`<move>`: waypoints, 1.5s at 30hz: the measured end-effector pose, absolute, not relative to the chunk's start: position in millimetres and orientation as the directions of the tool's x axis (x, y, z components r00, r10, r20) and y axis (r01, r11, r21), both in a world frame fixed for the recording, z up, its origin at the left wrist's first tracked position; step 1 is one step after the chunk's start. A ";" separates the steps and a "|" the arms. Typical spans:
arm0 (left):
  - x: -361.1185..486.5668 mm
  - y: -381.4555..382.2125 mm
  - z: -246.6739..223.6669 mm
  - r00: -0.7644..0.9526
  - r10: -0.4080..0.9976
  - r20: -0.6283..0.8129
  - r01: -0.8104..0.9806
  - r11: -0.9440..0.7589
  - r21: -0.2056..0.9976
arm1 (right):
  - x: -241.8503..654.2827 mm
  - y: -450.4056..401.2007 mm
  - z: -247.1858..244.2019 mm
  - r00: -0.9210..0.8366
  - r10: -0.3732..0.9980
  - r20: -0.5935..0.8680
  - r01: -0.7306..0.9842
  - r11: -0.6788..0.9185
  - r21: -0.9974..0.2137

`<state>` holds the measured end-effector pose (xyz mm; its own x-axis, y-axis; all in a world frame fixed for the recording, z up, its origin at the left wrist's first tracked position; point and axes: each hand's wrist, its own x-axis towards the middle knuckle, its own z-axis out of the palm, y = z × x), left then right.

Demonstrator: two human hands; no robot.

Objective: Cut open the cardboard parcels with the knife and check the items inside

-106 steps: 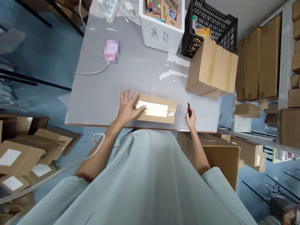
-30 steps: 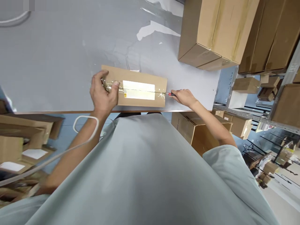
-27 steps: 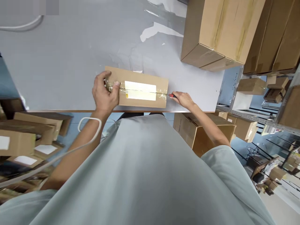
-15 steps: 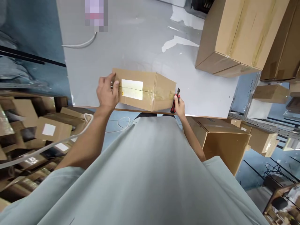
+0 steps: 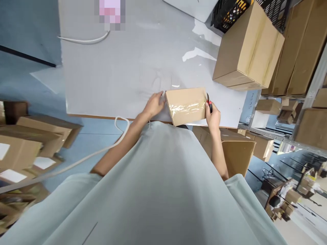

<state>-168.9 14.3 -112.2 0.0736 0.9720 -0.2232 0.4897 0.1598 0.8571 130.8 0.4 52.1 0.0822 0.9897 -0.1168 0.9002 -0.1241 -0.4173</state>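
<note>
A small cardboard box (image 5: 187,97) lies at the front edge of the grey-white table, with shiny clear tape across the face turned up to me. My left hand (image 5: 154,104) is just left of the box, fingers apart and fingertips close to its edge; whether they touch it I cannot tell. In my right hand (image 5: 213,115) is a red and black utility knife (image 5: 209,104), its tip pointing away from me. That hand is at the box's right end, and its fingers partly cover the knife's handle.
A larger taped carton (image 5: 245,51) stands at the table's right, in front of a black plastic crate (image 5: 227,15). A white cable (image 5: 84,41) lies at the back left. Below the table are an open carton (image 5: 238,154) on the right and several cardboard boxes (image 5: 22,149) on the left.
The box has been turned, so its white label no longer shows and a taped face is up. My left hand has come off its former grip. The right hand still holds the knife.
</note>
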 end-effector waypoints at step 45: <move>-181.2 17.9 -10.0 0.094 0.981 -0.167 0.205 0.145 0.968 | -63.0 -63.5 143.4 0.224 0.736 -0.639 0.975 -0.180 0.133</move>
<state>-181.2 17.9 -10.0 0.0936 0.9814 -0.1673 0.2052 0.1454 0.9679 -63.0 -63.5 143.4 0.2236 0.7357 -0.6393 0.9745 -0.1804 0.1332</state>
